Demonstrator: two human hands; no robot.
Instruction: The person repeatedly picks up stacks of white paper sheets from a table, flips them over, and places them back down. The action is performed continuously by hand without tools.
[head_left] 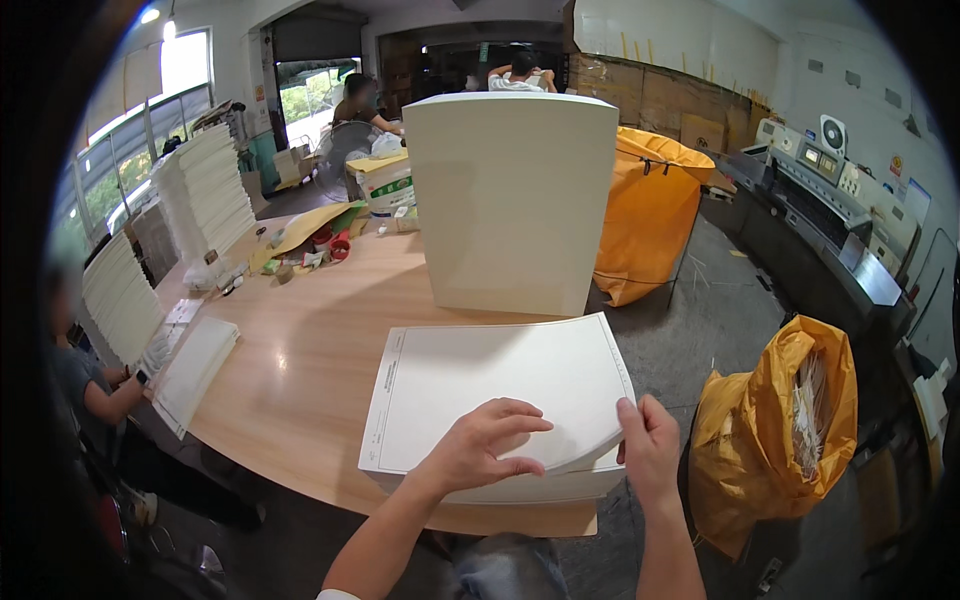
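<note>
A thick stack of large white paper sheets (pixel 480 375) lies at the table's near edge, its top sheets printed with thin lines along the margins. My right hand (pixel 648 445) pinches the right edge of the upper sheets between thumb and fingers, and that near right corner curls upward. Over the front part of the stack is my left hand (pixel 487 445), thumb and fingers apart with nothing between them. Whether its side touches the paper, I cannot tell. Just behind stands a much taller block of stacked paper (pixel 512 200).
On the wooden table (pixel 300 350), tape rolls (pixel 338 245) and scraps lie at the back left. A person at the left handles a paper pile (pixel 197 375) beside tall stacks (pixel 205 190). Orange sacks (pixel 770 440) stand on the floor at right, near a large machine (pixel 830 170).
</note>
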